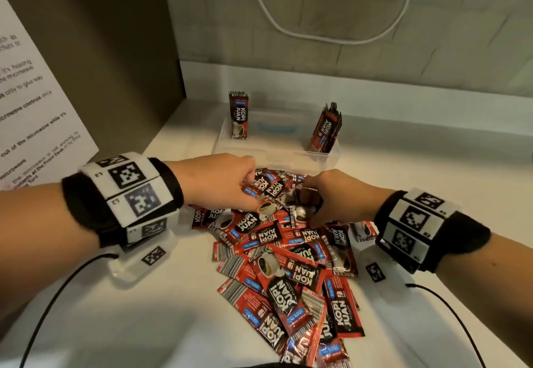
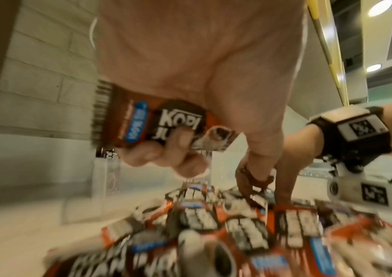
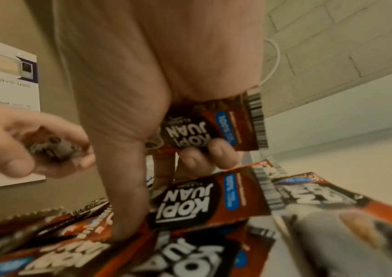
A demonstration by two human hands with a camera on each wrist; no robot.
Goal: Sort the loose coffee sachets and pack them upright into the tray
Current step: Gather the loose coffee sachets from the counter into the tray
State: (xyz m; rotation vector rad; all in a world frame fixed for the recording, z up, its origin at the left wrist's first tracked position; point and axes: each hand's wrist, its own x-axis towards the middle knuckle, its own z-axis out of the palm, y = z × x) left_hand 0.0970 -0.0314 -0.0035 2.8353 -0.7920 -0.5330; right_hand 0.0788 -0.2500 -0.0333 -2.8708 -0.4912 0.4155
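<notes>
Sachets [image 1: 288, 269] lie heaped; each hand, left [image 1: 219, 183] and right [image 1: 337, 197], clutches one, fingertips hidden.

Red-and-black Kopi Juan sachets [image 1: 284, 269] heaped loose on the counter, overlapping; clear tray [image 1: 331, 151] behind — two upright sachet bundles [image 1: 238, 115] at its ends

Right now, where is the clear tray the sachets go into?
In the head view the clear tray sits at the back of the white counter, just beyond the loose sachet pile, with upright sachets at its left and right ends.
</notes>
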